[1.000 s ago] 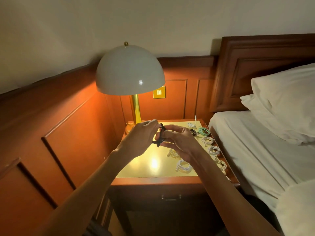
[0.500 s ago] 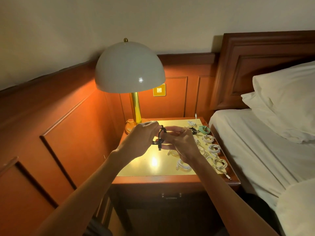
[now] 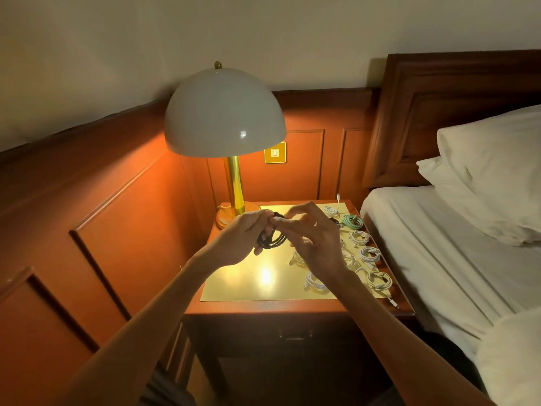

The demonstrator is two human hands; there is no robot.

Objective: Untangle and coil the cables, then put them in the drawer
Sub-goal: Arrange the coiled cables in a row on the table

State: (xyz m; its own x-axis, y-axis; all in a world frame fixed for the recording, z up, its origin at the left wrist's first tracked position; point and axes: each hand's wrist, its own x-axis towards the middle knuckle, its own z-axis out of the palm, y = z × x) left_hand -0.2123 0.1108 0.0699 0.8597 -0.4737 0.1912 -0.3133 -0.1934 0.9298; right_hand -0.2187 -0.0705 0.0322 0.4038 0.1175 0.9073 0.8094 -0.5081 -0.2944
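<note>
We note the left hand (image 3: 241, 240) gripping a black coil (image 3: 273, 241) above the nightstand (image 3: 234, 288) — the right hand (image 3: 317, 247) pinches its 12 o'clock edge. White coils (image 3: 370, 254) lie at 3 o'clock.

A desk (image 3: 243, 285) stands in a corner, wall panels (image 3: 117, 230) to its left and behind it, a bed (image 3: 439, 259) close on its right. A lamp (image 3: 224, 112) rises from the desk's back left corner, with a switch (image 3: 275, 152) on the wall behind it. Above the desk's middle, the left grip (image 3: 240, 241) and right grip (image 3: 316, 238) meet on a coil (image 3: 272, 240). More coils (image 3: 369, 254) lie along the desk's right side. A drawer (image 3: 295, 335) sits under the top, at the front. Pillows (image 3: 491, 171) lie at the bed's head, against the headboard (image 3: 439, 112).
</note>
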